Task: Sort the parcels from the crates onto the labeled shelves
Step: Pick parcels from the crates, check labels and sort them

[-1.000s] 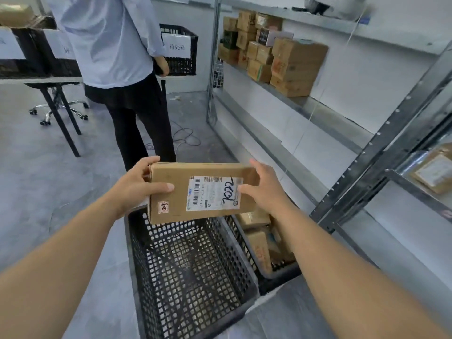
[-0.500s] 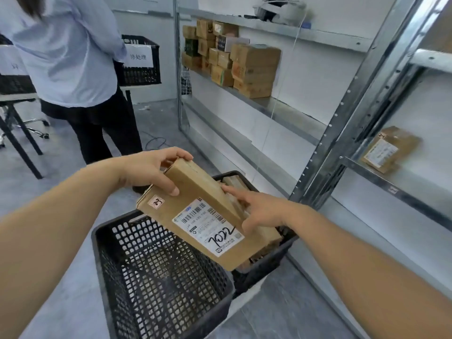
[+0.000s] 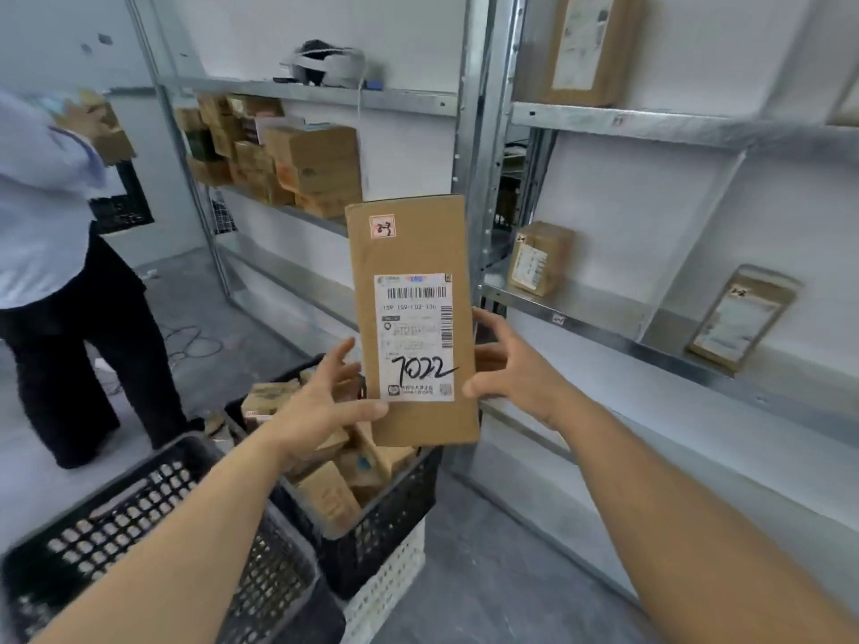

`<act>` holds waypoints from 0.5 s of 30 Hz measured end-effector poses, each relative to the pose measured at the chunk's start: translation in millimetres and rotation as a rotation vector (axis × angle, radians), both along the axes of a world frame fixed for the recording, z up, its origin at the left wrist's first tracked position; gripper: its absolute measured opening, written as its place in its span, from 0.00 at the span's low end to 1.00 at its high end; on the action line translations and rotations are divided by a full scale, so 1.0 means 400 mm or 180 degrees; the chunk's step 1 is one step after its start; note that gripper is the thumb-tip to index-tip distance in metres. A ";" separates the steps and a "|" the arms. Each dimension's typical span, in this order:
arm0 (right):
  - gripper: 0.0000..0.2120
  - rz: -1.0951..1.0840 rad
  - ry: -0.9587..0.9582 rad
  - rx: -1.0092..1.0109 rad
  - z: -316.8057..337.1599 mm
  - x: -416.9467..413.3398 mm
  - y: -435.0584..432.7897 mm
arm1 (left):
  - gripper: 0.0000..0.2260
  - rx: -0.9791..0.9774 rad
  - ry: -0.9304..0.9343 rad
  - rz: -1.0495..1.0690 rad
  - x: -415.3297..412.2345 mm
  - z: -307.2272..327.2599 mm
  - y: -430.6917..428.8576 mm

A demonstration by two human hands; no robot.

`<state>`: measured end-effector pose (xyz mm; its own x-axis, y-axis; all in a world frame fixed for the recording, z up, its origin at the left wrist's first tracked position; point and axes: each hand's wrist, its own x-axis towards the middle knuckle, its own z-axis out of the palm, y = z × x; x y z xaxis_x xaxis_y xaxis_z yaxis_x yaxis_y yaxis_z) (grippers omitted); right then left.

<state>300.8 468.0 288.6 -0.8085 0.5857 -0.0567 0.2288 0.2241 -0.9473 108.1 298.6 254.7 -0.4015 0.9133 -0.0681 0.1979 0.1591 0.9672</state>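
- Head view: cardboard parcel (image 3: 409, 253) held up in front of the metal shelving (image 3: 483, 132), above the crates, off every surface.
- White shipping label (image 3: 413, 337) faces the camera. It has barcodes on top and "7022" handwritten in black marker; the small print is too blurred to read.
- Small sticker (image 3: 382, 226) near the parcel's top reads "2-3".
- Parcel stands upright with its long axis vertical, sticker end up.
- Left hand (image 3: 316, 411) pinches the lower left edge, thumb across the front and fingers behind.
- Right hand (image 3: 520, 369) is at the right edge with fingers spread and loosely bent. The thumb tip touches the edge, with no firm grip visible.
- Black mesh crate (image 3: 386, 518) below holds jumbled parcels and sits on a white crate (image 3: 395, 583).
- Second black crate (image 3: 139, 527) is nearer, at lower left.
- On the shelf (image 3: 604, 332) to the right is a small box (image 3: 539, 258).
- A flat parcel (image 3: 743, 313) leans on the wall there, marked what looks like "2-2".
- One more parcel (image 3: 590, 44) is on the shelf above.
- Stacked cartons (image 3: 297, 169) fill the far bay.
- Grey floor (image 3: 488, 574), white walls.
- Another person (image 3: 46, 225) in a pale shirt and black trousers stands at left.
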 end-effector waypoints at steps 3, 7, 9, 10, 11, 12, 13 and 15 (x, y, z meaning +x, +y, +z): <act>0.44 -0.0235 0.0200 -0.0083 0.010 0.132 0.047 | 0.45 0.0090 -0.0151 -0.0285 0.130 -0.005 0.090; 0.39 -0.0541 0.0347 -0.0017 0.015 0.317 0.098 | 0.45 0.0209 -0.0254 -0.0485 0.274 0.004 0.191; 0.38 -0.0704 0.0385 0.0021 0.012 0.416 0.119 | 0.47 0.0282 -0.0387 -0.0741 0.355 0.008 0.244; 0.38 -0.0779 0.0404 0.0037 0.011 0.459 0.127 | 0.48 0.0323 -0.0470 -0.0824 0.392 0.010 0.267; 0.38 -0.0862 0.0440 0.0036 0.009 0.496 0.132 | 0.48 0.0340 -0.0526 -0.0876 0.424 0.009 0.289; 0.38 -0.0968 0.0473 0.0044 0.008 0.541 0.138 | 0.48 0.0344 -0.0581 -0.0947 0.461 0.009 0.313; 0.39 -0.1069 0.0498 0.0051 0.006 0.583 0.143 | 0.48 0.0344 -0.0617 -0.1014 0.498 0.010 0.335; 0.41 -0.1222 0.0485 0.0062 0.003 0.666 0.148 | 0.47 0.0350 -0.0643 -0.1155 0.566 0.009 0.376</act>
<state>567.0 527.2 289.9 -0.5293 0.8463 0.0607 0.1568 0.1679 -0.9733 334.7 449.1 258.2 -0.0416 0.9991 -0.0069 0.0269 0.0080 0.9996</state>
